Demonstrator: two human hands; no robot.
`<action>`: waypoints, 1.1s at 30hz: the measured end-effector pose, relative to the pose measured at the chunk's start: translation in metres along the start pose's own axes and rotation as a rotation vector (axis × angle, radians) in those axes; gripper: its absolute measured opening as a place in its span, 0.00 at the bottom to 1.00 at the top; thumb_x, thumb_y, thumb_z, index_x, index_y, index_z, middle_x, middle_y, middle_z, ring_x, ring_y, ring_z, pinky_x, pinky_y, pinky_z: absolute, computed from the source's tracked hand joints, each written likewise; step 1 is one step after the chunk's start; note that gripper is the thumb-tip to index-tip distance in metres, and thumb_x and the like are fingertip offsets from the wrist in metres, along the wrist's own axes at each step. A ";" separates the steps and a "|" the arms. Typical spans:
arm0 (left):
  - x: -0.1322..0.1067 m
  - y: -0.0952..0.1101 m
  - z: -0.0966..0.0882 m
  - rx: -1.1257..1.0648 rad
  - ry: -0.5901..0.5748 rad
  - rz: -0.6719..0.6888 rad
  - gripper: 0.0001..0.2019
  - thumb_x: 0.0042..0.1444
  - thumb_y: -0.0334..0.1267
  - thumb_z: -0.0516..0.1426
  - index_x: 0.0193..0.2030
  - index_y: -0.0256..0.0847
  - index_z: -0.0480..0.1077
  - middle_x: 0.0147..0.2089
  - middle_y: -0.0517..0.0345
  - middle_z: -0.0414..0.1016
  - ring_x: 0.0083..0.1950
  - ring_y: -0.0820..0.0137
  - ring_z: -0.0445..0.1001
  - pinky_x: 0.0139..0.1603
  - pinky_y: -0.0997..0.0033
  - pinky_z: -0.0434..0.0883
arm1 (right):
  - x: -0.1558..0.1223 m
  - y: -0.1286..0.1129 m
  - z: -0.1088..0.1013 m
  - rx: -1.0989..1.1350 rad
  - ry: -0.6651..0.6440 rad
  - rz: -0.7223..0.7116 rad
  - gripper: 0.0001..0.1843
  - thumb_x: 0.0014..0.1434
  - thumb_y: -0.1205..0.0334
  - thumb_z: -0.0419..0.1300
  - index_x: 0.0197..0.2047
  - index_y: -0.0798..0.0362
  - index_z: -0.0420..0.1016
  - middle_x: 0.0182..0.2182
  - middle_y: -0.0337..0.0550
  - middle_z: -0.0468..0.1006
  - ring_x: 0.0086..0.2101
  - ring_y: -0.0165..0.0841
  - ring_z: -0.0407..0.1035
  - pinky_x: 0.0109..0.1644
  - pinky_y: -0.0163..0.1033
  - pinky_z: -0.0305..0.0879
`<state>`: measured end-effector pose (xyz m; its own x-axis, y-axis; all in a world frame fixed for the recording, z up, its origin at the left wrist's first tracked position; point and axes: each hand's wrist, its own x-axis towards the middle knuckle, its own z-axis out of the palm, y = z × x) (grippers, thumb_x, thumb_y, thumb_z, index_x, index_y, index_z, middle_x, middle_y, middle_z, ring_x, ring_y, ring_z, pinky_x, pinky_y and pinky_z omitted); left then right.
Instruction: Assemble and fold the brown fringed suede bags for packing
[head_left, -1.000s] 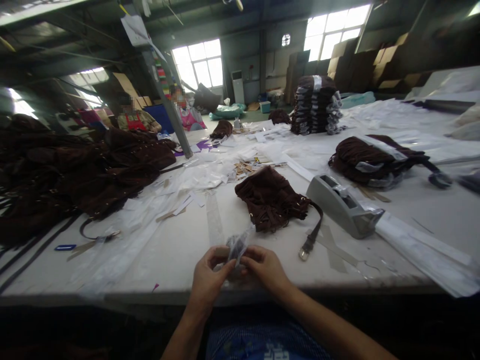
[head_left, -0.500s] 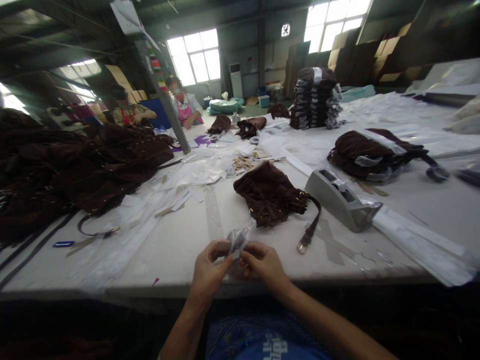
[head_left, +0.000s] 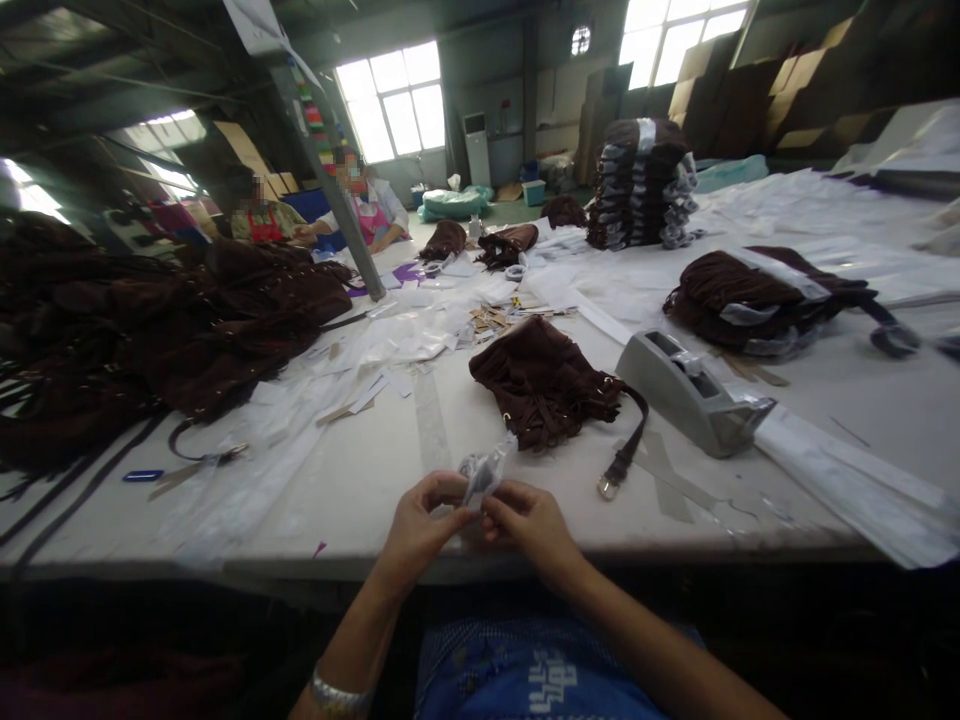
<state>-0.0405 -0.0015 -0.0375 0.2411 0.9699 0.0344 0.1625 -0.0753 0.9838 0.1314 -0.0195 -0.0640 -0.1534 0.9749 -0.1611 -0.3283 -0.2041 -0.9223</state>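
Note:
Between my two hands, just above the table's front edge, is a small clear plastic wrapping (head_left: 486, 472) with something dark inside that I cannot make out. My left hand (head_left: 424, 520) pinches its left side between thumb and fingers. From the right, my right hand (head_left: 529, 525) grips its lower edge, fingers curled. Right beyond them lies a dark brown fringed bag (head_left: 544, 380), its strap (head_left: 634, 430) curving right to a metal buckle (head_left: 608, 487). The plastic reaches up close to the bag's near corner; whether they are joined I cannot tell.
A grey tape dispenser (head_left: 690, 395) stands right of the bag. Wrapped brown bags (head_left: 750, 300) lie behind it, with a tall stack (head_left: 637, 190) farther back. Brown bags heap up at left (head_left: 225, 330). Paper and plastic scraps (head_left: 367, 395) litter the table. Two co-workers sit across it.
My view has shifted slightly, and a wristwatch now shows on my left arm. Both hands keep hold of the plastic wrapping in nearly the same place.

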 end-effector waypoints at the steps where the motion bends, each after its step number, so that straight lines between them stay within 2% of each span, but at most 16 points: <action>1: 0.000 0.000 0.001 0.010 0.010 -0.014 0.13 0.50 0.38 0.67 0.41 0.38 0.73 0.38 0.56 0.79 0.41 0.67 0.78 0.45 0.71 0.72 | 0.000 0.000 0.000 0.000 -0.005 0.003 0.23 0.48 0.45 0.70 0.40 0.55 0.80 0.23 0.39 0.77 0.23 0.31 0.72 0.30 0.34 0.72; 6: -0.006 -0.003 0.009 0.129 0.155 -0.058 0.16 0.47 0.39 0.67 0.42 0.39 0.73 0.40 0.54 0.80 0.44 0.63 0.78 0.47 0.67 0.73 | 0.003 0.002 0.000 -0.038 -0.016 0.019 0.23 0.46 0.44 0.71 0.35 0.56 0.80 0.23 0.40 0.78 0.25 0.34 0.74 0.30 0.35 0.71; 10: -0.010 -0.002 0.016 0.265 0.262 -0.031 0.15 0.48 0.38 0.66 0.43 0.41 0.74 0.41 0.55 0.81 0.46 0.62 0.78 0.51 0.64 0.72 | 0.004 0.000 -0.001 -0.080 -0.003 -0.009 0.23 0.47 0.43 0.71 0.30 0.57 0.76 0.23 0.41 0.78 0.24 0.33 0.73 0.28 0.34 0.68; 12: -0.011 0.001 0.015 0.283 0.242 -0.013 0.15 0.48 0.39 0.66 0.43 0.41 0.74 0.42 0.54 0.80 0.46 0.62 0.78 0.52 0.63 0.72 | 0.003 -0.002 -0.001 -0.067 -0.004 -0.024 0.24 0.46 0.43 0.71 0.31 0.56 0.74 0.23 0.40 0.78 0.24 0.32 0.72 0.28 0.33 0.67; 16: -0.012 0.009 0.006 0.218 0.076 -0.015 0.16 0.52 0.41 0.64 0.46 0.40 0.74 0.46 0.52 0.80 0.49 0.62 0.78 0.54 0.65 0.72 | 0.002 -0.002 -0.002 -0.042 -0.022 -0.017 0.24 0.46 0.43 0.72 0.31 0.55 0.71 0.22 0.38 0.76 0.24 0.32 0.72 0.28 0.33 0.67; 18: -0.013 0.011 0.001 0.164 0.036 -0.036 0.16 0.54 0.43 0.63 0.47 0.40 0.75 0.48 0.51 0.80 0.51 0.62 0.78 0.55 0.66 0.72 | 0.003 0.000 -0.002 -0.063 -0.028 -0.037 0.24 0.47 0.44 0.72 0.30 0.55 0.70 0.22 0.38 0.76 0.24 0.32 0.72 0.28 0.33 0.67; 24: -0.012 0.006 0.003 0.111 0.125 -0.075 0.16 0.55 0.46 0.62 0.46 0.38 0.77 0.46 0.51 0.82 0.49 0.60 0.79 0.53 0.65 0.75 | 0.004 0.002 -0.001 -0.099 -0.022 -0.055 0.23 0.47 0.45 0.72 0.31 0.55 0.71 0.22 0.39 0.76 0.25 0.33 0.73 0.29 0.34 0.67; 29: -0.014 0.003 0.009 0.154 0.179 -0.012 0.15 0.55 0.45 0.62 0.45 0.40 0.78 0.45 0.52 0.82 0.48 0.60 0.80 0.52 0.64 0.75 | 0.001 0.000 -0.002 -0.073 -0.071 -0.092 0.21 0.52 0.45 0.69 0.35 0.56 0.75 0.26 0.41 0.78 0.28 0.34 0.74 0.35 0.36 0.70; 33: -0.014 -0.003 0.008 0.163 0.209 -0.001 0.17 0.54 0.49 0.63 0.45 0.41 0.79 0.46 0.50 0.82 0.48 0.58 0.80 0.53 0.61 0.76 | 0.000 0.004 0.001 -0.113 -0.016 -0.137 0.21 0.54 0.46 0.68 0.37 0.57 0.75 0.25 0.40 0.76 0.26 0.32 0.71 0.30 0.34 0.67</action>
<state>-0.0363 -0.0163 -0.0423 0.0407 0.9955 0.0859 0.3191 -0.0944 0.9430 0.1296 -0.0202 -0.0672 -0.1292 0.9913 -0.0262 -0.2404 -0.0569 -0.9690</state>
